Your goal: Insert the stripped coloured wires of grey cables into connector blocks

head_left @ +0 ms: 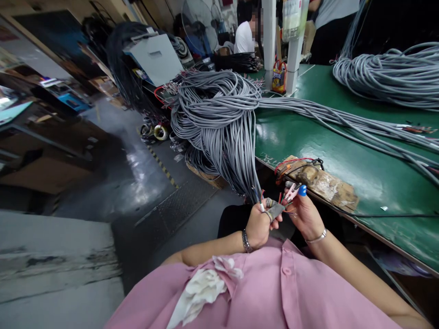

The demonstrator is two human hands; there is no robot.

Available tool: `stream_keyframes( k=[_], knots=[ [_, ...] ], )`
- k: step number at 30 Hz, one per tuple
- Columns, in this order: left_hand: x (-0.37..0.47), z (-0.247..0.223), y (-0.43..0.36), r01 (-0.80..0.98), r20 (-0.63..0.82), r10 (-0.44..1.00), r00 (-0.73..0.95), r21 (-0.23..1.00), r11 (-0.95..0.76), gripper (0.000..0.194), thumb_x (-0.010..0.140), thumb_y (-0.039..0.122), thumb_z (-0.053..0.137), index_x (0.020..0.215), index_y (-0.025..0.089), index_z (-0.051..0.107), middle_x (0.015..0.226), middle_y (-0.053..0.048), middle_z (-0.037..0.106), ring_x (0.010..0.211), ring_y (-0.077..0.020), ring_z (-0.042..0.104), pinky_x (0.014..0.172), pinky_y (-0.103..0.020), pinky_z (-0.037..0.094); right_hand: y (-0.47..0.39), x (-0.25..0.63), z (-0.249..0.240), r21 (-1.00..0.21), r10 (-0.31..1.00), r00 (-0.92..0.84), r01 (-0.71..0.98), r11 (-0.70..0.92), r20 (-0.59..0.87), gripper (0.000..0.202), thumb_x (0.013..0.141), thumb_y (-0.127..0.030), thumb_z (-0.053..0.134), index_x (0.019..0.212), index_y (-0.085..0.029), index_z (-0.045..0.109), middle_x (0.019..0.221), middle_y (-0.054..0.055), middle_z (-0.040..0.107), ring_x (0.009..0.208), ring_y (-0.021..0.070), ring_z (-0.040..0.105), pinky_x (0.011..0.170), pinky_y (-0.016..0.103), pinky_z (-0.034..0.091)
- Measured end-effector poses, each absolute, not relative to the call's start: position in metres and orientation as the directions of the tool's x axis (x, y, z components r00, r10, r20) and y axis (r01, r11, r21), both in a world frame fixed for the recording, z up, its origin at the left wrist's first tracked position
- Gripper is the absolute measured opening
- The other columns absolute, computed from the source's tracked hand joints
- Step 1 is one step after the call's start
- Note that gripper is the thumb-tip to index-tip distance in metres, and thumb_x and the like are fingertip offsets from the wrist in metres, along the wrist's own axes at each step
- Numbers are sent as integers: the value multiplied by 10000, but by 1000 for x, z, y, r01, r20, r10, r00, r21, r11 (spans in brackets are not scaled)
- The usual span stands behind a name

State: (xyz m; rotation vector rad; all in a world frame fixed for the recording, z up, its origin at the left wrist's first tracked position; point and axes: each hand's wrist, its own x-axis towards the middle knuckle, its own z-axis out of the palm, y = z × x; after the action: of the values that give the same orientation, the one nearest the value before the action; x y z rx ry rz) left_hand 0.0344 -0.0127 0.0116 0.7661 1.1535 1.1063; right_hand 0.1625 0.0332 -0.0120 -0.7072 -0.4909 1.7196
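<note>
My left hand (258, 227) is closed around the end of a grey cable (255, 194), and grey cloth covers some of its fingers. Thin coloured wires (280, 199) fan out between my two hands. My right hand (307, 218) wears a blue cap on one fingertip and grips a small pale pink hand tool (291, 192) close to the wires. The tool's exact kind and its tip are too small to make out. From my left hand the grey cable runs up into a large draped cable bundle (219, 119) at the table's corner.
A worn wooden block (325, 185) with red and black leads lies on the green table's (298, 141) near edge. Another grey cable coil (394, 75) sits at the back right. White posts (269, 41) rise from the table. A person (244, 37) is in the background.
</note>
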Motion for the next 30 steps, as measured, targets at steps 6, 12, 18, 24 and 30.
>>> stream_keyframes(
  k=[6,12,18,24,30],
  knots=[
    [35,12,-15,-252,-340,939,47,906,341,294,711,397,688,669,159,519,534,21,574,367,-50,442,354,-184,221,33,162,-13,-673,969,-116,-701,-236,-220,325,749,-529,684,787,-207,679,699,11,635,566,118,541,545,260,462],
    [33,14,-15,-240,-342,938,53,908,344,300,698,399,689,653,161,512,524,22,570,362,-48,436,360,-184,221,33,161,-14,-689,971,-132,-685,-235,-199,350,751,-571,658,775,-222,670,708,10,638,559,118,540,534,265,463],
    [29,12,-17,-262,-321,946,50,910,322,295,712,398,677,654,157,517,532,18,572,362,-47,438,352,-183,217,29,162,-17,-634,955,-202,-715,-294,-216,401,748,-622,620,850,-239,680,780,23,664,603,142,554,577,285,485],
    [20,14,-23,-273,-326,945,27,907,321,312,697,412,697,662,152,528,531,18,575,358,-40,432,355,-174,220,25,173,-25,-615,949,-223,-724,-314,-223,436,774,-663,547,865,-256,674,891,36,669,746,169,588,638,279,494],
    [18,15,-24,-269,-306,952,9,916,297,345,694,446,702,662,153,522,535,15,580,355,-42,436,352,-173,226,24,184,-23,-621,887,-404,-642,-449,-224,472,788,-640,551,913,-207,690,828,47,656,650,144,560,608,276,475]
  ],
)
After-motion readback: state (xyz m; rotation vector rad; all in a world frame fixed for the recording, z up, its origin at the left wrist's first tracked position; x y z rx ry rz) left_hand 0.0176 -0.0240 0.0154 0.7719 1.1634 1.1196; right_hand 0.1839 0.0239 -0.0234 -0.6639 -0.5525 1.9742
